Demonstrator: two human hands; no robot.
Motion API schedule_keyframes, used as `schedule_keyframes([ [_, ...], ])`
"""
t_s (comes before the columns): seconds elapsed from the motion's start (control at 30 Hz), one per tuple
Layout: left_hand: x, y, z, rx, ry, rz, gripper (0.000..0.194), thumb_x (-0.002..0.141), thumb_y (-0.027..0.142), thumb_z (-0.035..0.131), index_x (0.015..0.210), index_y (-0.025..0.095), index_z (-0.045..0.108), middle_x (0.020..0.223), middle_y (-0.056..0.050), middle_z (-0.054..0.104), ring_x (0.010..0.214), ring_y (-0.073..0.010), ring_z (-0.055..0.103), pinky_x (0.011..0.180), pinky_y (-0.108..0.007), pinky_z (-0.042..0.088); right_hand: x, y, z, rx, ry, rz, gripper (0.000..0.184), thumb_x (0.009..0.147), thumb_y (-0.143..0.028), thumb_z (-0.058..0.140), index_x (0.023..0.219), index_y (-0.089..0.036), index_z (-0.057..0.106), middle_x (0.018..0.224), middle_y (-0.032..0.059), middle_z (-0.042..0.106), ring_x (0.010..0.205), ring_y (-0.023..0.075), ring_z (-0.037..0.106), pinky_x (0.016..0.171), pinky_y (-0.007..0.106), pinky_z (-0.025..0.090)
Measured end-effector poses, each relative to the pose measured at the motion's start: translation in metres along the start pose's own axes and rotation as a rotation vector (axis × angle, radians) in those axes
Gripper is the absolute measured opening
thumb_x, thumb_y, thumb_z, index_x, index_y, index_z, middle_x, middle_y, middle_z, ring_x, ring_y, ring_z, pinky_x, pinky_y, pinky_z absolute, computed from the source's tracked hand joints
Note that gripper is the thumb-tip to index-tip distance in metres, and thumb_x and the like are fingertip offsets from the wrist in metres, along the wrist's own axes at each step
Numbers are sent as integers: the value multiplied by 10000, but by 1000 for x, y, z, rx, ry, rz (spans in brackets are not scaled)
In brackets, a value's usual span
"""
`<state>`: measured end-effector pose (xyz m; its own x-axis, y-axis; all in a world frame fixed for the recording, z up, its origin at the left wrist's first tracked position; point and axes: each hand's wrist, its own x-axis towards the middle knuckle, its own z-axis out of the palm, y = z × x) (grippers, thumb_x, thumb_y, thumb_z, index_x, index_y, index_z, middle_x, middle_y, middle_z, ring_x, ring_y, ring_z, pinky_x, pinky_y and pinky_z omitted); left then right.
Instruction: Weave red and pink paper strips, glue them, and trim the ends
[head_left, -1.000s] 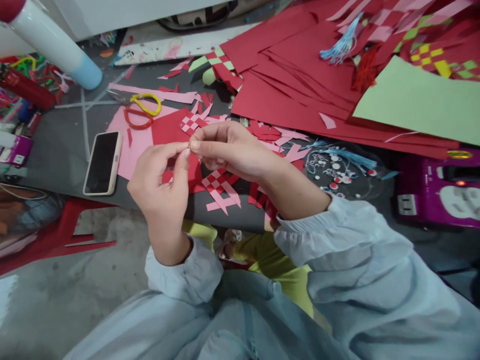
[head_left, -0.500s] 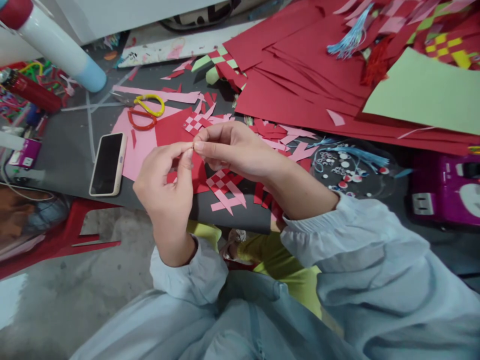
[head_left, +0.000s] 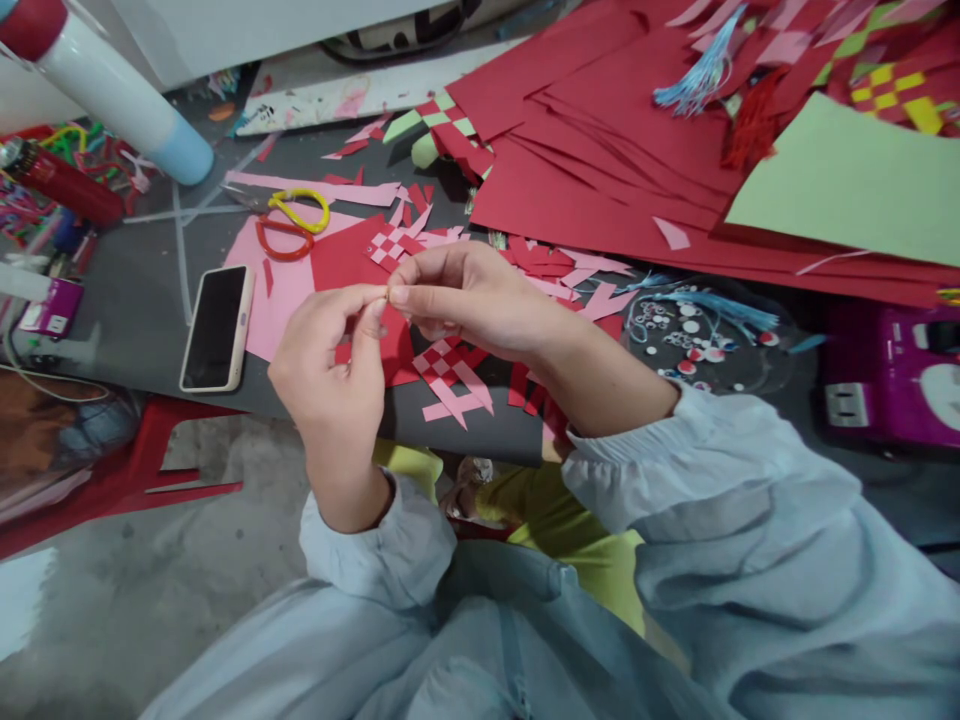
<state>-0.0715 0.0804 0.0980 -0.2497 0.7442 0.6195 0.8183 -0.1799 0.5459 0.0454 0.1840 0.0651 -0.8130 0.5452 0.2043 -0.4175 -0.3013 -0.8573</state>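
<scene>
Thumb and forefinger of my left hand [head_left: 334,355] are pinched together, touching the pinched fingertips of my right hand [head_left: 469,300]. Between them a tiny gold-coloured speck shows, too small to name. Just behind the fingertips lies a pink-and-red woven paper piece [head_left: 386,245] on red paper [head_left: 345,255]. A second woven paper piece [head_left: 441,362] with loose pink strips lies below my right hand, near the table's front edge. Pink and red paper scraps [head_left: 540,262] are partly hidden behind my right hand.
Scissors [head_left: 289,225] and a phone [head_left: 217,328] lie to the left, with a white-and-blue bottle [head_left: 135,100] behind. Red sheets [head_left: 585,190] and a green sheet [head_left: 862,190] cover the back right. A clear tray of small beads [head_left: 686,335] sits near a purple box [head_left: 892,380].
The whole view has shifted slightly, so everything appears a little further right than a second ago. My hands stay pinched together, with only slight finger movement.
</scene>
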Motion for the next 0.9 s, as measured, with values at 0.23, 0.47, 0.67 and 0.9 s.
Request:
schedule_keyframes([
  [0.23,-2,0,0,19,20,6,89,906,250,617,910,281,701,841,3,713,776,-156,681,701,-367,567,0,-1,0,-35,-4,-9,284,826,-358,737,773,-120,589,580,-62,442,475,21,316,403,169,227],
  [0.47,-1,-1,-1,-49,-8,-2,109,925,288,592,900,285,698,822,-15,702,775,-169,680,665,-395,549,-1,0,-4,-64,-36,2,299,840,-385,721,809,-118,589,590,-62,458,476,17,332,406,158,255],
  [0.67,-2,-6,-3,-67,-44,20,63,902,289,637,899,273,698,827,2,699,758,-139,657,653,-357,538,-1,-1,-7,-103,-65,26,274,849,-354,713,807,-110,597,600,-55,477,487,22,354,422,161,292],
  [0.9,-2,-3,-5,-43,-56,26,58,866,197,669,865,244,702,812,24,704,726,-110,645,661,-296,538,-3,-6,-5,-138,-11,84,167,838,-234,702,779,-104,615,554,-58,474,483,32,377,429,164,315],
])
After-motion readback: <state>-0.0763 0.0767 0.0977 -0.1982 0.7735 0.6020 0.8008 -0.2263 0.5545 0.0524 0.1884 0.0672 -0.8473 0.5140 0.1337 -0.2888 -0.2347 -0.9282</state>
